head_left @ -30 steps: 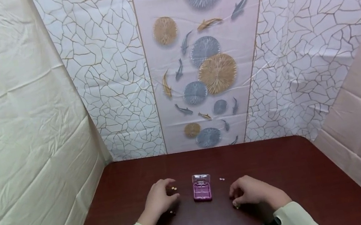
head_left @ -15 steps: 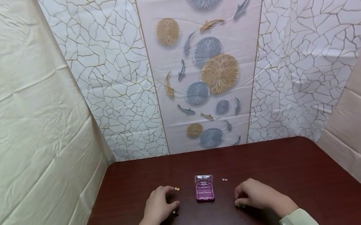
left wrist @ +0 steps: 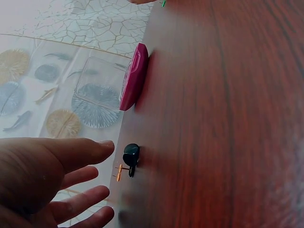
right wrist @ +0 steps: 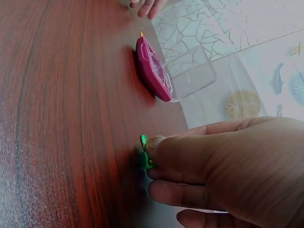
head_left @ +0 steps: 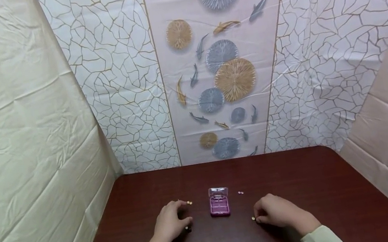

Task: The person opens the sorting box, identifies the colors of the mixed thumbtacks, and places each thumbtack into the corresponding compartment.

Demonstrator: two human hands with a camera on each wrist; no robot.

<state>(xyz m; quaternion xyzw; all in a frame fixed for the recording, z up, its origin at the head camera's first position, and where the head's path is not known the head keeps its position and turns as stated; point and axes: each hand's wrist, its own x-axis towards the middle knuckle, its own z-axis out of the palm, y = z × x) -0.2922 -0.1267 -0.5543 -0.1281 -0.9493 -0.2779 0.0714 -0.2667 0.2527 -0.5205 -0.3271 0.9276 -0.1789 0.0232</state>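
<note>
A small purple box [head_left: 219, 206] stands on the table with its clear lid [head_left: 218, 191] raised. To its left, my left hand [head_left: 169, 223] has relaxed, spread fingers and holds nothing. Its thumb is close to black stud earrings [left wrist: 131, 154], with gold-coloured studs [left wrist: 118, 172] beyond them. To the box's right, my right hand [head_left: 276, 210] is low over the table. In the right wrist view its thumb and curled forefinger pinch a green stud earring [right wrist: 145, 160], with another green piece [right wrist: 144, 141] beside the thumb tip; the thumb partly hides them.
Two small pale pink pieces [head_left: 241, 192] lie to the right of the box's lid. The dark red-brown table [head_left: 277, 167] reaches back to a patterned cloth [head_left: 138, 104]. Pale cloths hang at the left and right sides.
My left hand has shifted slightly nearer, away from the gold studs. My right fingers have drawn slightly right, and one small piece now shows beside their tips. The box stays put.
</note>
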